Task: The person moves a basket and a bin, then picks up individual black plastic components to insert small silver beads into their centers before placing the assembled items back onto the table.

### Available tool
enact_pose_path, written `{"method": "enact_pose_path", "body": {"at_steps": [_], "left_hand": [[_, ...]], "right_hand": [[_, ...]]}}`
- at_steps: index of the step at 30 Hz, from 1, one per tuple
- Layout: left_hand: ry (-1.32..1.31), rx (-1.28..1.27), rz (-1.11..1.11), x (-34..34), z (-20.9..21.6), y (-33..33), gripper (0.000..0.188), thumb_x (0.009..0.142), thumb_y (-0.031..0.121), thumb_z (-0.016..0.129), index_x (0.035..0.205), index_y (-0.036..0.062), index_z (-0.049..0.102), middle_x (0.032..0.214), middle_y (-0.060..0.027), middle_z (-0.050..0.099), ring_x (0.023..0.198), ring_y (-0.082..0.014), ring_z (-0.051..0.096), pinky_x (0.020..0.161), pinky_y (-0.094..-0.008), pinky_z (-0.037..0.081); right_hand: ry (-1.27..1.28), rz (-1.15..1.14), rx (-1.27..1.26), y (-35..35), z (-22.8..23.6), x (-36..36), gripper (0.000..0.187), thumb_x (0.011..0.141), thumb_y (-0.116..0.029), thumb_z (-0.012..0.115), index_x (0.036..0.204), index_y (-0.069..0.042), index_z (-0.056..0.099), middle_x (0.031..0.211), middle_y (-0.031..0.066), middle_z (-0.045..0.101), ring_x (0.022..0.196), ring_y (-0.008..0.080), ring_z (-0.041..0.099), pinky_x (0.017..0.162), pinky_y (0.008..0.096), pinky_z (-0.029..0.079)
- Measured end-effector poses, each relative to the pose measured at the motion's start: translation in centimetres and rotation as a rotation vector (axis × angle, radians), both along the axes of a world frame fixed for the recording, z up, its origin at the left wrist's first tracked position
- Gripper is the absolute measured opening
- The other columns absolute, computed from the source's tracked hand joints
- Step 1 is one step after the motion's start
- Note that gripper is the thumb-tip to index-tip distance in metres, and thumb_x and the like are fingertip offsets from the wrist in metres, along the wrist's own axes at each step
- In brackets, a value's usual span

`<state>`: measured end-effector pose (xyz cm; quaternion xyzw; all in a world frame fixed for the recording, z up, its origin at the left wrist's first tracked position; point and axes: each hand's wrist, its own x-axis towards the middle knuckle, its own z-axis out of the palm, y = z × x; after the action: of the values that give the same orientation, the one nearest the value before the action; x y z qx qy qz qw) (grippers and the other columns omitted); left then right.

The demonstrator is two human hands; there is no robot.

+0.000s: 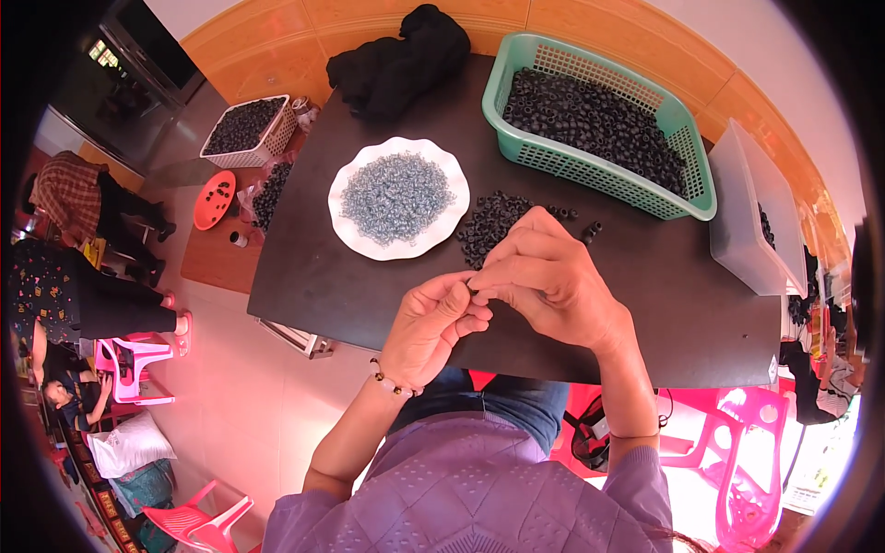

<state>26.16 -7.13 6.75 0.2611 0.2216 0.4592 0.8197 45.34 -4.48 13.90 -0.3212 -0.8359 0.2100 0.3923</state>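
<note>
My left hand (pixel 433 324) and my right hand (pixel 546 275) meet over the near part of the dark table. Fingertips of both pinch one small black part (pixel 473 291), mostly covered by the fingers. Just beyond them lies a loose pile of short black cylindrical pieces (pixel 486 224), partly behind my right hand. A few single black pieces (pixel 592 230) lie to the right of it. Left of the pile is a white scalloped plate (pixel 347 230) heaped with small clear bluish pieces (pixel 396 196).
A green basket (pixel 590 166) of black pieces stands at the back right, beside a clear plastic bin (pixel 751 217). Black cloth (pixel 401 60) lies at the back. Leftward are a white basket (pixel 267 147), an orange dish (pixel 215 200), pink stools (pixel 138 364) and other people.
</note>
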Motion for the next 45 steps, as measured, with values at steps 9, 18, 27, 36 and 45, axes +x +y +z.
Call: {"method": "enact_pose_path", "body": {"at_steps": [9, 18, 27, 36, 45], "left_hand": [[-0.101, -0.065, -0.034, 0.6, -0.7, -0.1, 0.031, 0.094, 0.022, 0.057, 0.116, -0.0002, 0.059, 0.094, -0.0063, 0.066, 0.082, -0.0134, 0.065, 0.076, -0.0269, 0.055], [-0.159, -0.177, -0.055, 0.8, -0.9, -0.2, 0.029, 0.094, 0.020, 0.057, 0.115, 0.0000, 0.060, 0.092, -0.0043, 0.064, 0.082, -0.0132, 0.064, 0.076, -0.0264, 0.055], [-0.128, -0.164, -0.068, 1.8, -1.4, -0.2, 0.027, 0.094, 0.018, 0.058, 0.114, 0.0006, 0.060, 0.092, -0.0041, 0.064, 0.082, -0.0133, 0.063, 0.076, -0.0265, 0.055], [-0.093, -0.194, -0.069, 1.7, -1.6, -0.2, 0.025, 0.094, 0.017, 0.058, 0.114, 0.0017, 0.059, 0.092, -0.0043, 0.063, 0.082, -0.0132, 0.061, 0.074, -0.0263, 0.053], [-0.091, -0.181, -0.041, 1.1, -1.8, -0.3, 0.027, 0.095, 0.019, 0.057, 0.114, -0.0002, 0.060, 0.091, -0.0040, 0.064, 0.081, -0.0132, 0.062, 0.075, -0.0269, 0.054]], "right_hand": [[-0.087, -0.067, 0.059, -0.3, 0.3, -0.1, 0.023, 0.068, -0.006, 0.075, 0.090, -0.011, 0.072, 0.080, 0.0009, 0.063, 0.078, 0.0215, 0.053, 0.066, 0.0309, 0.045], [0.128, -0.401, -0.296, -1.0, 0.4, 6.4, 0.013, 0.081, -0.007, 0.070, 0.093, -0.002, 0.070, 0.083, 0.0042, 0.066, 0.074, 0.0104, 0.056, 0.066, 0.0257, 0.045], [-0.305, -0.786, -0.364, -0.4, -4.2, 12.7, 0.012, 0.082, -0.010, 0.062, 0.088, 0.000, 0.066, 0.067, 0.0113, 0.065, 0.062, 0.0173, 0.061, 0.060, 0.0306, 0.047], [-0.218, -0.603, -0.471, -0.6, -4.0, 10.8, 0.013, 0.081, -0.010, 0.066, 0.090, -0.001, 0.064, 0.072, 0.0091, 0.064, 0.062, 0.0169, 0.060, 0.060, 0.0298, 0.046], [-0.361, -0.457, -0.245, -0.3, -5.3, 7.8, 0.013, 0.074, -0.011, 0.070, 0.084, -0.007, 0.062, 0.078, 0.0055, 0.062, 0.080, 0.0255, 0.060, 0.069, 0.0373, 0.048]]}}
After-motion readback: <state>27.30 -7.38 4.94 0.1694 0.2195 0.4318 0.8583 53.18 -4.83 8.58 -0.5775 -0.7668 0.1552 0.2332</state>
